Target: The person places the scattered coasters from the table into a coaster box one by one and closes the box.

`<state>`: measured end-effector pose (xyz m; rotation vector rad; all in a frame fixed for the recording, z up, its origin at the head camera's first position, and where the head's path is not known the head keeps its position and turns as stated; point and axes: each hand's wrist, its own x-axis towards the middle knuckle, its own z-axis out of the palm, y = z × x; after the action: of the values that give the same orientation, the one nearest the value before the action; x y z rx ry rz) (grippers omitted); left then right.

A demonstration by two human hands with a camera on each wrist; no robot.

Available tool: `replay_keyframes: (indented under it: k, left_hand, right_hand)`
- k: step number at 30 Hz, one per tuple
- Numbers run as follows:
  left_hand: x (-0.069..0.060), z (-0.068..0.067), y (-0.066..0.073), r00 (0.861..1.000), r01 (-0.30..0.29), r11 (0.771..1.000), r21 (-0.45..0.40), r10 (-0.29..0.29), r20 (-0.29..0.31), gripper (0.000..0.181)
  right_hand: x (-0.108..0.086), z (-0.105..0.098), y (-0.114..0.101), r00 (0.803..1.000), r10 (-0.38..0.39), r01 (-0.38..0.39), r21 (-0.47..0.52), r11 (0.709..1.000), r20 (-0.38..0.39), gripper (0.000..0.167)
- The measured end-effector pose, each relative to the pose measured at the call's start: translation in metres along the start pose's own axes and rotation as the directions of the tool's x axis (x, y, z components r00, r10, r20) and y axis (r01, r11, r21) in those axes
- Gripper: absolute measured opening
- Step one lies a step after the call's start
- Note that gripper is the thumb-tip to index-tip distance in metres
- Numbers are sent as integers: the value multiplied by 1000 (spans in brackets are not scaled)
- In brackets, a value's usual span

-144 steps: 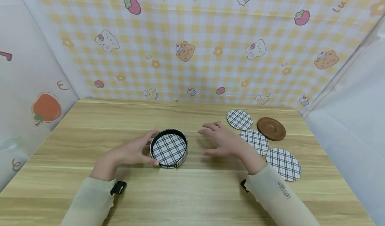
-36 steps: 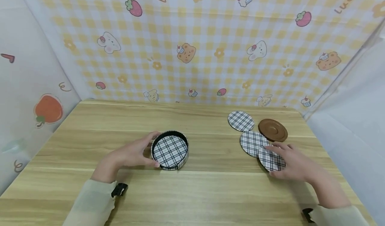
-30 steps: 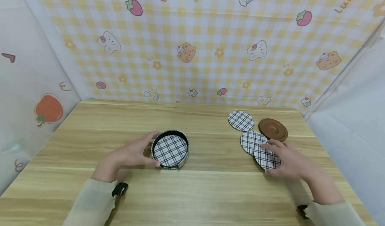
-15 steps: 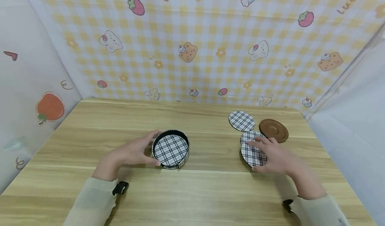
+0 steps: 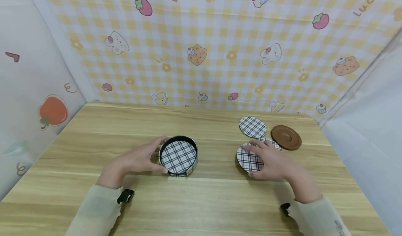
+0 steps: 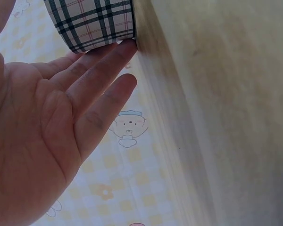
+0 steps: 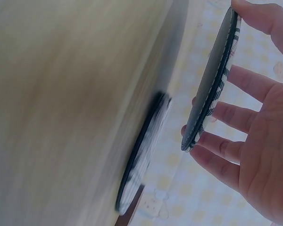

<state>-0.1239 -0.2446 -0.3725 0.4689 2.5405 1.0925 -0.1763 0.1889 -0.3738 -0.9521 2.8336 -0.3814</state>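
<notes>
My left hand (image 5: 138, 159) steadies a round plaid coaster holder (image 5: 191, 168) on the table, thumb at its near side and fingers behind. A plaid coaster (image 5: 177, 155) shows inside the black-lined rim. In the left wrist view, fingertips touch the holder's plaid wall (image 6: 96, 21). My right hand (image 5: 274, 161) pinches another round plaid coaster (image 5: 248, 159) by its edges. The right wrist view shows this coaster (image 7: 212, 80) raised above the table, its plain grey underside facing the tabletop. Part of a coaster (image 5: 272, 142) on the table is hidden behind my right hand.
A further plaid coaster (image 5: 252, 127) lies at the back right, beside a round brown disc (image 5: 285, 137) with a ringed centre. The wooden table (image 5: 194, 204) meets a yellow checked cloth (image 5: 220, 75) at the back and white side cloths.
My right hand, empty in the oldest frame, took the nearest right-hand coaster, lifted it and carried it leftward past the middle one. My left hand and the holder stay nearly in place.
</notes>
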Motion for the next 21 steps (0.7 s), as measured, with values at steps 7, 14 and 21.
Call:
replay_keyframes:
  k: [7,14,21]
  left_hand:
    - [1,0,-1,1000,-6,1000,-6,6,-1,102]
    - [0,-1,-1,1000,-7,1000,-24,7,3,102]
    - [0,0,-2,1000,-3,1000,11,3,-8,105]
  right_hand:
    - [15,-2,-18,999,-36,36,21,999,10,78]
    - [32,-5,-40,997,-77,77,36,996,4,81]
    - [49,-8,-62,991,-133,133,24,991,14,81]
